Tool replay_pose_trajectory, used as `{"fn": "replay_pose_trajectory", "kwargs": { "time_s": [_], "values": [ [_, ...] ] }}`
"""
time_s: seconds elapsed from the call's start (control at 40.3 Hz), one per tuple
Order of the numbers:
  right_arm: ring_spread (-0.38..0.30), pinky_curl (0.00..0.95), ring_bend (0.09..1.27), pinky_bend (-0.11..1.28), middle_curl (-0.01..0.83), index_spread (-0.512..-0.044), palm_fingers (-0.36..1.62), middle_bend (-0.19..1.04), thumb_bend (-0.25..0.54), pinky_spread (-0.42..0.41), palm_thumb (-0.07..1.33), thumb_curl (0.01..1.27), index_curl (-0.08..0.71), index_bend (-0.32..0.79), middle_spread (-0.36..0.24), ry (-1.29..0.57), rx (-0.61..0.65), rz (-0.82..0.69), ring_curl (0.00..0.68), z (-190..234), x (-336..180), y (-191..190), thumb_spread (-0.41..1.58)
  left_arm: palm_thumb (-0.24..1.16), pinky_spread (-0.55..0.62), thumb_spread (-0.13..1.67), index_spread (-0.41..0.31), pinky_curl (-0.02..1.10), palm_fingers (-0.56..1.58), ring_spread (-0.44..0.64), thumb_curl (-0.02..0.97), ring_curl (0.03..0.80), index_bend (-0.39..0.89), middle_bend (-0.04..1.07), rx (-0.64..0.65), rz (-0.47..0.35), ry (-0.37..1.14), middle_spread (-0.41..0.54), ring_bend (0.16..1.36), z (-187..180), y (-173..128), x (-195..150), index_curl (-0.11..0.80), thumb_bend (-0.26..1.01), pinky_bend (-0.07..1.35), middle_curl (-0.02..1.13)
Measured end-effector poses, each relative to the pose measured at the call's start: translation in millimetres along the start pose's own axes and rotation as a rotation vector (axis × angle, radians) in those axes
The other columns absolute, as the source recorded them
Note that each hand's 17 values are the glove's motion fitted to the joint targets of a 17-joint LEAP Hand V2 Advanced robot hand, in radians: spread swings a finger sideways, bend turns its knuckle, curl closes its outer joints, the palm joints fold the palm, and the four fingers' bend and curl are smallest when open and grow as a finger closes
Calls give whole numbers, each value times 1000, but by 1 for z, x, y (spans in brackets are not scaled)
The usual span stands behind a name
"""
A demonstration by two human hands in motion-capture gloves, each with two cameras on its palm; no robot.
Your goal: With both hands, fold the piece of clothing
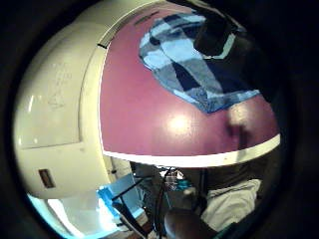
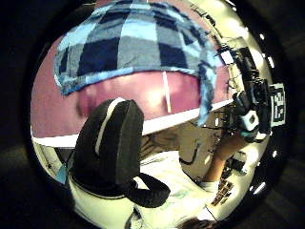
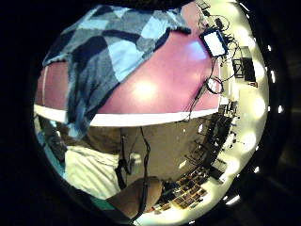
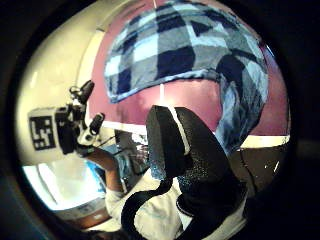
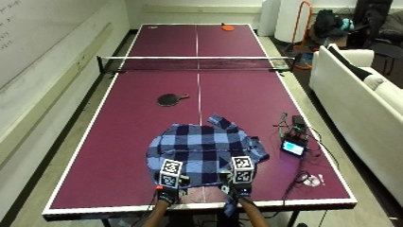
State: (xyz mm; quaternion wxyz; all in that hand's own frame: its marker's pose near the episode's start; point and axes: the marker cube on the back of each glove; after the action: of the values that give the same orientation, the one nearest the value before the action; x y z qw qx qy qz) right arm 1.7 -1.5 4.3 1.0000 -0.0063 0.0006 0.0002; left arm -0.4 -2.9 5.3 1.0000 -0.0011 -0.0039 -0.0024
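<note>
The blue plaid shirt (image 5: 205, 153) lies spread near the table's (image 5: 126, 142) near edge, one part hanging over it. The left hand (image 5: 169, 189) and right hand (image 5: 239, 185) hover at its hem; their grip cannot be told. That overhang might drag the shirt off.

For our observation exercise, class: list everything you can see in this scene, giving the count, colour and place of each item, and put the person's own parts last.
table tennis table: one, maroon with white lines, filling the middle of the room.
net: one, dark, stretched across the table's middle.
plaid shirt: one, blue and dark navy checks, spread at the near end, one part hanging over the near edge.
dark paddle: one, black, on the near half beyond the shirt.
orange paddle: one, at the far end.
small screen device: one, black with a lit display, with cables, right of the shirt.
sofa: one, white, right of the table.
left hand: black glove, at the shirt's near edge.
right hand: black glove, at the shirt's near edge.
</note>
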Motion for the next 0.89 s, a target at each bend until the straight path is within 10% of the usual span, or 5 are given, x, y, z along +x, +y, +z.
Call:
{"fn": "replay_pose_trajectory", "kwargs": {
  "time_s": [0.174, 0.372, 0.471, 0.645, 0.892],
  "values": [
    [94, 173, 315, 466, 131, -269, 153, 295, 200, 193, 335, 85, 43, 65, -27, -40, -97, -2, 107, 13, 4, 8, 816, 155, 262, 796, -53, 184, 478, 114, 57, 204, 119, 195, -30, -14, -14, 11, 551, 32, -16, -5, 86, 78, 430, 155],
    [-7, 264, 389, 643, 185, -299, 186, 280, 246, 152, 491, 155, 48, 80, -25, -70, -128, 33, 160, 8, 9, 35, 1029, 164, 295, 1056, -63, 238, 444, 140, 92, 245, 139, 169, 72, -27, 74, 25, 593, -4, 22, -10, 141, 61, 456, 200],
    [-53, 272, 421, 623, 213, -306, 262, 293, 244, 130, 530, 176, 81, 137, -43, -67, -22, 20, 183, -2, 10, 42, 1092, 173, 273, 1154, -65, 252, 484, 137, 109, 250, 177, 168, 136, -40, 71, 33, 584, 34, -11, -19, 180, 59, 453, 214],
    [-177, 259, 446, 528, 248, -329, 718, 271, 372, 18, 769, 258, 203, 341, -136, 37, 206, -23, 211, 27, 35, 3, 1209, 363, 114, 1290, -123, 268, 762, -13, 175, 269, 224, 204, 375, -108, -138, -47, 591, 62, -41, -36, 257, 155, 397, 259],
    [-287, 283, 563, 420, 337, -328, 1156, 367, 393, -134, 915, 297, 269, 183, -234, -40, 164, -148, 307, 9, 57, 17, 1187, 613, -169, 1194, -278, 294, 1200, -298, 260, 315, 260, 310, 398, -43, 60, -268, 582, 22, 14, -39, 342, 208, 265, 354]
  ]
}}
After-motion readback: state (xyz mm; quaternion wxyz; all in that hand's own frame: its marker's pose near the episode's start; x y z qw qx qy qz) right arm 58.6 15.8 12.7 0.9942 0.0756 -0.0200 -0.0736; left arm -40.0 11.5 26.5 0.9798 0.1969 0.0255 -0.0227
